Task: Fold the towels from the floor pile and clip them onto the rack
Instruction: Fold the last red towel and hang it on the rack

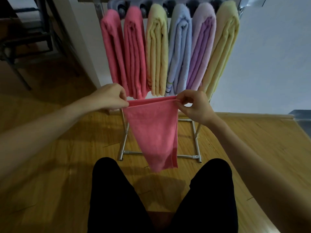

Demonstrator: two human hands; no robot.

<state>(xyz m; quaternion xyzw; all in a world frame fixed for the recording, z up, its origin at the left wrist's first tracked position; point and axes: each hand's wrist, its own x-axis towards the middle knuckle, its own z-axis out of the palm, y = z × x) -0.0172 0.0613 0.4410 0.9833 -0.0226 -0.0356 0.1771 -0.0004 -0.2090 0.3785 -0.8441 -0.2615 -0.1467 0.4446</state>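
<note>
A pink towel (154, 130) hangs doubled over in front of me, its folded top edge stretched level. My left hand (111, 96) pinches the left end of that edge. My right hand (193, 105) pinches the right end. The towel narrows downward and its lower corner dangles above the floor between my knees. Behind it stands the metal rack (196, 137), with several folded towels clipped along its top: two pink (124, 52), a yellow (157, 56), a blue (179, 52), a purple (201, 51) and another yellow (222, 49). No floor pile is in view.
My legs in black trousers (159, 195) fill the lower middle, over a wooden floor (50, 165). A white wall (272, 64) rises behind the rack. A dark metal frame (25, 47) stands at the upper left, and a grey object (303, 118) sits at the right edge.
</note>
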